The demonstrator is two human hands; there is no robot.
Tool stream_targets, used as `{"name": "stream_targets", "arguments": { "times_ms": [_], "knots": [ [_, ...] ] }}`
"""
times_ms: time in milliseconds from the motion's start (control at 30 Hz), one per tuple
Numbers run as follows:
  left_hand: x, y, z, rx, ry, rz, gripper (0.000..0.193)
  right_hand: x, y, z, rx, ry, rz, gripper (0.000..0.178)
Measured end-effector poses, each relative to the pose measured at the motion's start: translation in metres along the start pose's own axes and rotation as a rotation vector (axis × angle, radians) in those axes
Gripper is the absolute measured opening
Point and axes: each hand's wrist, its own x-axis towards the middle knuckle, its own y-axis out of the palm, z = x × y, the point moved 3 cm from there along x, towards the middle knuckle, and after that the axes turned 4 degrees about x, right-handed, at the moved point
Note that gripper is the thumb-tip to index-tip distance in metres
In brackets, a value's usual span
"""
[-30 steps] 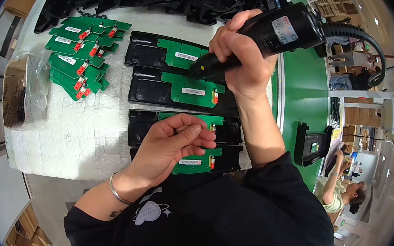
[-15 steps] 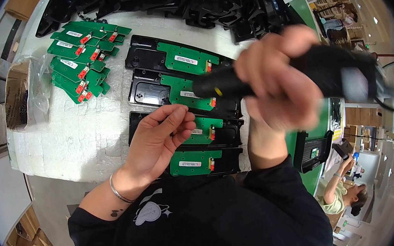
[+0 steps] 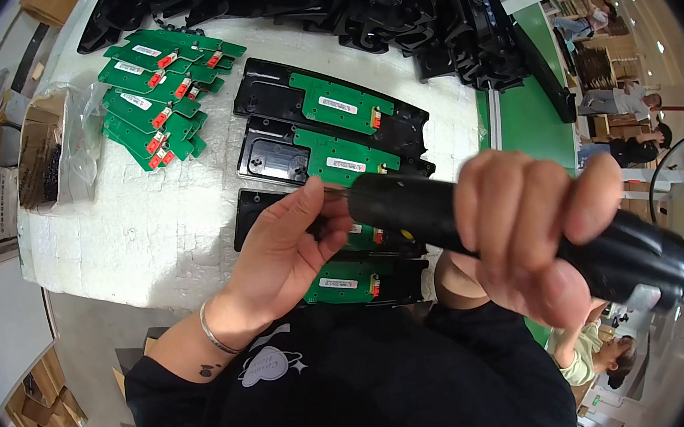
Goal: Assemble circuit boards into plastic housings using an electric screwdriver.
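My right hand (image 3: 521, 231) is wrapped round a black electric screwdriver (image 3: 409, 210) held level above the table, its bit end pointing left. My left hand (image 3: 280, 258) has thumb and fingertips pinched together at the thin bit; anything tiny between them is too small to make out. Beneath both hands lies a column of several black plastic housings (image 3: 266, 100), each carrying a green circuit board (image 3: 368, 109) with a white label and a red connector. The hands and screwdriver partly cover the third housing.
Several loose green boards (image 3: 135, 102) lie heaped at the left on the white foam-like tabletop (image 3: 150, 235). Beside them stands an open cardboard box (image 3: 41, 163) with small dark pieces inside. Black plastic parts (image 3: 318, 5) are piled along the back. Co-workers sit at the right.
The screwdriver has come down and toward me, and its bit now meets my left fingertips. My left hand stays pinched in nearly the same place. The view has shifted slightly.
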Motion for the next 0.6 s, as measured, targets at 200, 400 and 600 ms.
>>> {"name": "stream_targets", "arguments": {
  "times_ms": [200,400,600],
  "knots": [
    [-0.006,0.009,-0.001,0.157,-0.068,-0.096,0.037,0.013,-0.014,-0.062,-0.239,0.075,-0.326,0.023],
    [-0.015,-0.001,0.002,0.295,-0.105,-0.046,0.027,0.016,-0.027,-0.080,-0.286,0.125,-0.303,0.021],
    [-0.015,-0.011,-0.005,0.367,-0.042,-0.061,0.014,0.018,-0.028,-0.089,-0.268,0.153,-0.277,0.018]
  ]
}}
